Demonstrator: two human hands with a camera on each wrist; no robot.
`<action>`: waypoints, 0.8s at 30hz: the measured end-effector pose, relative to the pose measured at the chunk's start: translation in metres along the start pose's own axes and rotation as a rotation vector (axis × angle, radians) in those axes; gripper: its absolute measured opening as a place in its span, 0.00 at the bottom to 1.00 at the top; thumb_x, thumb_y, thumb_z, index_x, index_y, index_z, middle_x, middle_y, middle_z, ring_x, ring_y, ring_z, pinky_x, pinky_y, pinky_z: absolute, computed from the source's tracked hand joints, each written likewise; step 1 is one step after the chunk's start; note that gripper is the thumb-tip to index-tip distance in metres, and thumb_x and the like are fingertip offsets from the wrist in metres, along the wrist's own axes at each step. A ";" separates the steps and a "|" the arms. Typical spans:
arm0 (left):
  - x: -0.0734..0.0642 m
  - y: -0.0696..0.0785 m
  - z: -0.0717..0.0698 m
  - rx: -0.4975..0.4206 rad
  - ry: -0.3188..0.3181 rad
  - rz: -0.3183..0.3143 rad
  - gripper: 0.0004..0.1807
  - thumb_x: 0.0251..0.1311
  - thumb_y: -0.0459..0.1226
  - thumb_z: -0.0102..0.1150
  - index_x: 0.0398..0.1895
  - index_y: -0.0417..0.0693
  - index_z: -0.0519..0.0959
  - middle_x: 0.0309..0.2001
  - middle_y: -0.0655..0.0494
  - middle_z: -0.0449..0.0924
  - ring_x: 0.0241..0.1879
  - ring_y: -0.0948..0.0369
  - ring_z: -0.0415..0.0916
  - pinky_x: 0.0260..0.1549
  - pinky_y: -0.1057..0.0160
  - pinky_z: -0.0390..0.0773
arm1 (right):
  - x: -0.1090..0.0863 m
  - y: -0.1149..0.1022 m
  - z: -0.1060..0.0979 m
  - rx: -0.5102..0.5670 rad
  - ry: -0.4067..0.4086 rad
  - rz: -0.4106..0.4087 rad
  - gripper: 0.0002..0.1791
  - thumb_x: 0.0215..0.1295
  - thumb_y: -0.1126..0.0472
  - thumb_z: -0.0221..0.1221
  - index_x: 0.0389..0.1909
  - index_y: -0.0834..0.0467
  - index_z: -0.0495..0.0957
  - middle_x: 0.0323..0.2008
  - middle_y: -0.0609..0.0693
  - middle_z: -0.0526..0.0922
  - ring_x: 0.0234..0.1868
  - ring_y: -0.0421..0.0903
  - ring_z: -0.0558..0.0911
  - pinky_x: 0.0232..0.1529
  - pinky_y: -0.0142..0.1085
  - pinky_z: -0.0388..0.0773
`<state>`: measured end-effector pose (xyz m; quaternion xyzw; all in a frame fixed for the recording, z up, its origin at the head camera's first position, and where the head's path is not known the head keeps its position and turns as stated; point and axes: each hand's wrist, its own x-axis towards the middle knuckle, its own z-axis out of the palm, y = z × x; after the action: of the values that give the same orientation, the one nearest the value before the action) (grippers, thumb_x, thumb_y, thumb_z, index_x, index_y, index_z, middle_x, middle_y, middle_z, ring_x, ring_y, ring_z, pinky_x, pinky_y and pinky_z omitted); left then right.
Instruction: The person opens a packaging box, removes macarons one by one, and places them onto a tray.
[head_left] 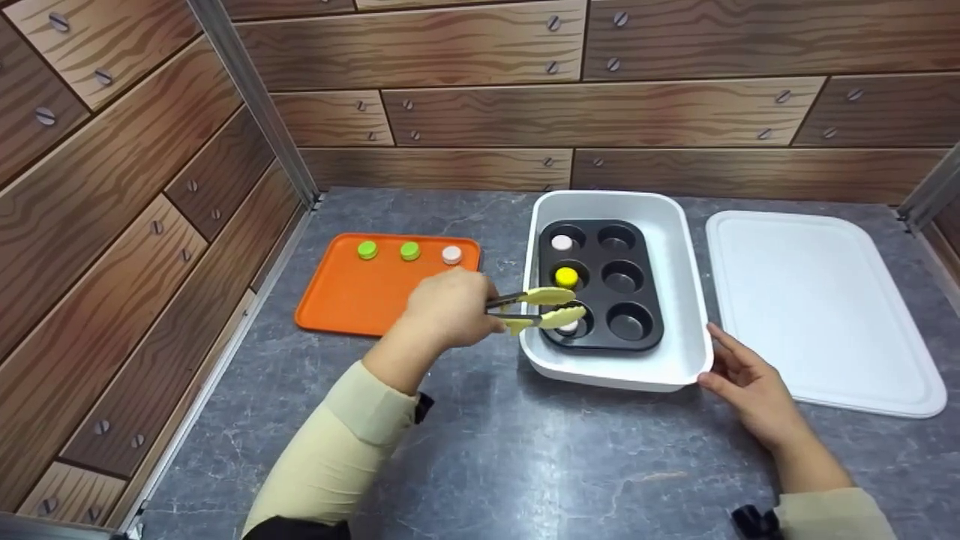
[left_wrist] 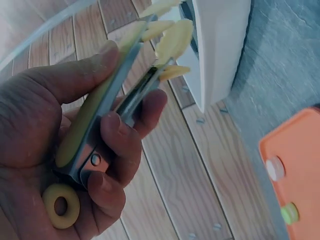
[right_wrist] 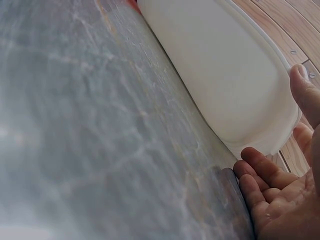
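Observation:
My left hand point(head_left: 450, 307) grips yellow-tipped tongs point(left_wrist: 107, 102), its thumb on one arm and its fingers curled round the other. The tong tips reach over the front left cup of a black muffin tin point(head_left: 592, 259). In that cup, partly behind the tips, sits a small white bottle cap point(head_left: 568, 328). A yellow cap point(head_left: 566, 277) and another white cap point(head_left: 561, 242) lie in the left cups behind it. The tin stands inside a white plastic bin point(head_left: 694, 300). At the bin's front right corner, my right hand point(head_left: 754, 397) rests with thumb and fingers loosely spread.
To the left lies an orange tray point(head_left: 352, 300) with two green caps point(head_left: 409, 250) and a pale pink cap point(head_left: 451, 255) along its far edge. A flat white lid point(head_left: 821, 307) lies right of the bin. Wood-patterned walls point(head_left: 480, 112) close off the back and left.

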<state>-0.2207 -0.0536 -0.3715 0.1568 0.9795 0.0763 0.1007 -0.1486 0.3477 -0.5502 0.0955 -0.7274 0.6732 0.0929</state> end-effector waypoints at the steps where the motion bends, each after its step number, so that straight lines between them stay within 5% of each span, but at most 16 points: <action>1: 0.001 0.003 0.000 0.020 -0.010 0.002 0.13 0.59 0.54 0.77 0.38 0.58 0.90 0.32 0.63 0.84 0.33 0.57 0.79 0.34 0.51 0.78 | 0.000 0.000 0.000 0.008 0.000 0.001 0.41 0.63 0.87 0.61 0.77 0.66 0.66 0.60 0.42 0.85 0.50 0.41 0.86 0.45 0.28 0.81; 9: 0.009 0.017 0.001 0.166 -0.044 -0.009 0.13 0.59 0.51 0.75 0.34 0.54 0.84 0.33 0.58 0.81 0.32 0.56 0.79 0.30 0.50 0.81 | 0.002 -0.001 0.002 0.029 -0.012 -0.009 0.41 0.62 0.87 0.60 0.77 0.68 0.65 0.61 0.44 0.85 0.52 0.43 0.86 0.46 0.28 0.81; 24: 0.023 0.038 0.000 0.192 -0.082 -0.043 0.17 0.61 0.52 0.72 0.43 0.51 0.86 0.42 0.54 0.84 0.36 0.55 0.80 0.31 0.51 0.83 | 0.001 0.000 0.000 0.035 0.001 0.008 0.41 0.62 0.87 0.61 0.77 0.67 0.66 0.59 0.46 0.86 0.51 0.43 0.86 0.47 0.29 0.81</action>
<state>-0.2308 -0.0108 -0.3685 0.1476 0.9805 -0.0266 0.1271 -0.1497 0.3476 -0.5501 0.0938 -0.7157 0.6864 0.0887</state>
